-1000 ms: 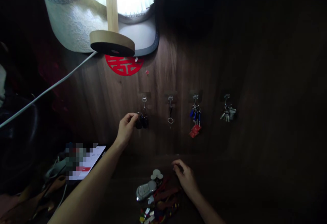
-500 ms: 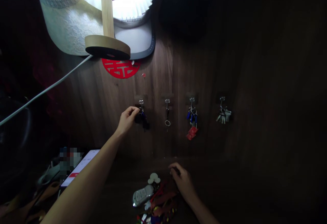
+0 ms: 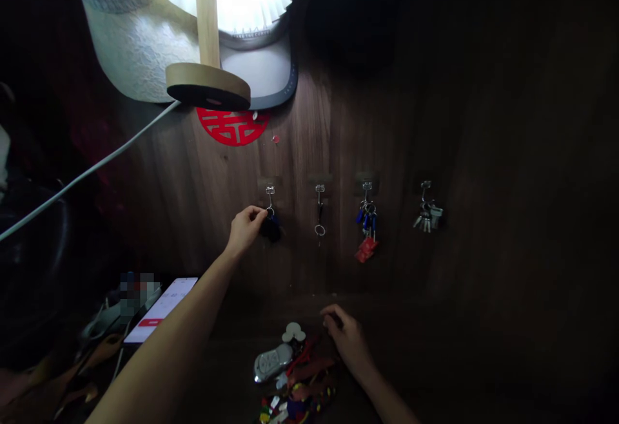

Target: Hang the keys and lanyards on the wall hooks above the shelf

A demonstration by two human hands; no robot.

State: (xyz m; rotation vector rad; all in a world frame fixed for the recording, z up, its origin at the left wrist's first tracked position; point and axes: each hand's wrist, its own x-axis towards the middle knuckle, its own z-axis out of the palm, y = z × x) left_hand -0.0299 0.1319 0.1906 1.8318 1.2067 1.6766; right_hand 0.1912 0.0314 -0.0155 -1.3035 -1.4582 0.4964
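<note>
My left hand (image 3: 246, 231) is raised to the wall, its fingertips at the ring of a bunch of black key fobs (image 3: 271, 229). The bunch hangs at a small metal wall hook (image 3: 269, 197), and my fingers hide part of the ring. Down on the dark desk, my right hand (image 3: 349, 340) rests with curled fingers just right of a heap of keychains (image 3: 300, 388). That heap includes a silver car key fob (image 3: 273, 363) and a white flower-shaped charm (image 3: 294, 332). Anything inside the curled fingers is hidden.
Along the wooden wall, further hooks hold a bare ring (image 3: 320, 229), blue-tagged keys with a red tag (image 3: 366, 224) and silver keys (image 3: 426, 216). Above stand a lamp (image 3: 207, 73) and a red paper cut-out (image 3: 233, 126). A phone (image 3: 162, 308) and cable (image 3: 87, 173) lie left.
My left hand has moved right and slightly up, closer to the hook, and the black fobs now hang closer beneath it. My right hand has barely moved.
</note>
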